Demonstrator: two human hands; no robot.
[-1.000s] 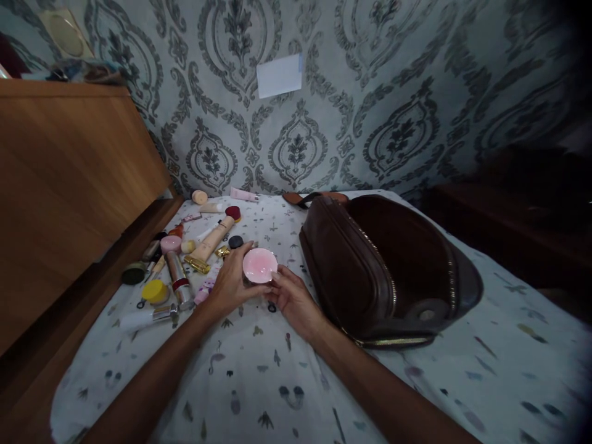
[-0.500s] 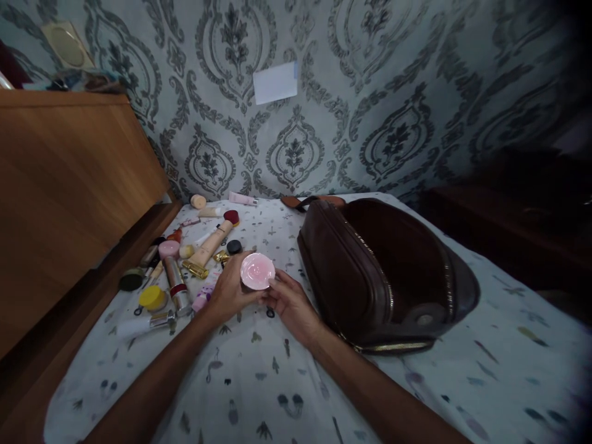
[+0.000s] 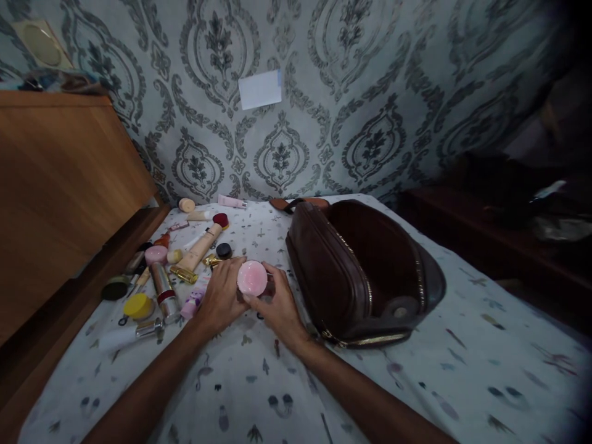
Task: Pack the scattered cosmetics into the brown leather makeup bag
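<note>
A round pink jar (image 3: 252,279) is held between both hands, its pink top facing up toward me. My left hand (image 3: 222,296) wraps its left side, fingers bent around it. On the right side, my right hand (image 3: 279,303) grips the jar with thumb at the lower edge and fingers behind. Just right of the hands lies a dark brown bag (image 3: 333,265), its zip open and its inside dark. Left of the hands are a purple-and-white item (image 3: 193,303), a gold-capped beige tube (image 3: 198,248) and a black-lidded jar (image 3: 224,250).
More cosmetics lie at the left: a yellow-lidded jar (image 3: 139,306), a white bottle (image 3: 129,334), a silver tube (image 3: 164,293) and a pink tube (image 3: 232,201) near the wall. A wooden cabinet (image 3: 69,185) borders the patterned sheet (image 3: 250,394).
The whole view has shifted a little to the right. My right hand has changed its grip, with its fingers now farther up the jar's right side and its thumb at the lower edge.
</note>
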